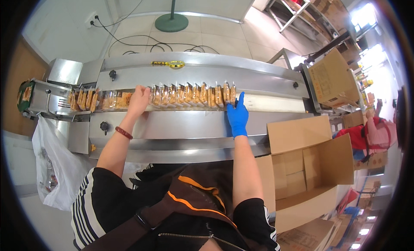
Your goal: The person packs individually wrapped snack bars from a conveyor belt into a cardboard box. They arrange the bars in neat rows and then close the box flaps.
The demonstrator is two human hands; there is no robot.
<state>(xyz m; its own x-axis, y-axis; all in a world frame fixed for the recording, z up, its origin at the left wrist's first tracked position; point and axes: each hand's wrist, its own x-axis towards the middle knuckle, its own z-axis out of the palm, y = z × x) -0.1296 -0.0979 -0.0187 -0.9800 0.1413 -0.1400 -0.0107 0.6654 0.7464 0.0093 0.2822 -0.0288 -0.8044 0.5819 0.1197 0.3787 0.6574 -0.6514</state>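
A long row of clear-wrapped snack packets (190,95) stands on edge, close together, in the channel of a steel conveyor. My bare left hand (139,100) is against the row's left end, its fingers at the first packet. At the opposite end my right hand (238,116), in a blue glove, touches the last packets with one finger pointing away from me. The row is held between both hands. Left of my left hand, more packets lie flat (118,99) in the channel, and beyond them several lean upright (84,99) by the machine's outlet.
A yellow-rimmed magnifying glass (176,64) lies on the conveyor's far ledge. An open cardboard box (310,179) stands at near right, another carton (331,79) at the conveyor's right end. A white plastic bag (55,166) hangs at left. A person in red (359,131) is at far right.
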